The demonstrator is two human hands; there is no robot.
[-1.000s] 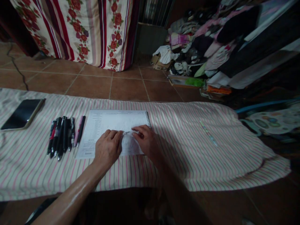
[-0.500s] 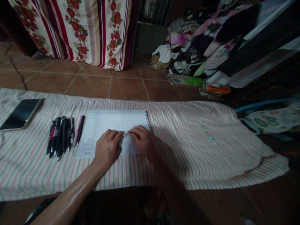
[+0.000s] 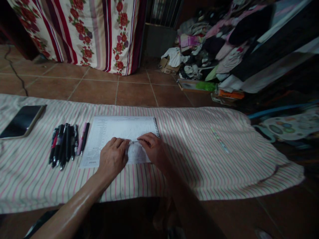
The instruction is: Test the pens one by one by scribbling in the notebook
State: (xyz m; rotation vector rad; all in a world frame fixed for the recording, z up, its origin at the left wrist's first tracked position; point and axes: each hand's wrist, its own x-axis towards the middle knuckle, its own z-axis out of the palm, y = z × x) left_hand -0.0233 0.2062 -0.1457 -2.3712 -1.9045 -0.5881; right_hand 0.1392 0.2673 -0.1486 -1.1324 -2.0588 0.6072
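Notebook (image 3: 124, 126) lay beneath a small thin piece (image 3: 134, 141), its ends pinched by the left hand (image 3: 113, 154) and right hand (image 3: 152, 146), slightly apart; pens (image 3: 65, 142) lay at the notebook's nine o'clock.

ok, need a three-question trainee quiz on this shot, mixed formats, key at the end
1. True or false: the bunch of pens lies between the phone and the notebook.
2. Pick one. As seen in the picture, the notebook's spiral binding runs along its:
A) left side
B) right side
C) side nearest the person
3. Short answer: what do the left hand and right hand hold between them?

Key:
1. True.
2. B.
3. A small slim piece, over the notebook; too small to identify.
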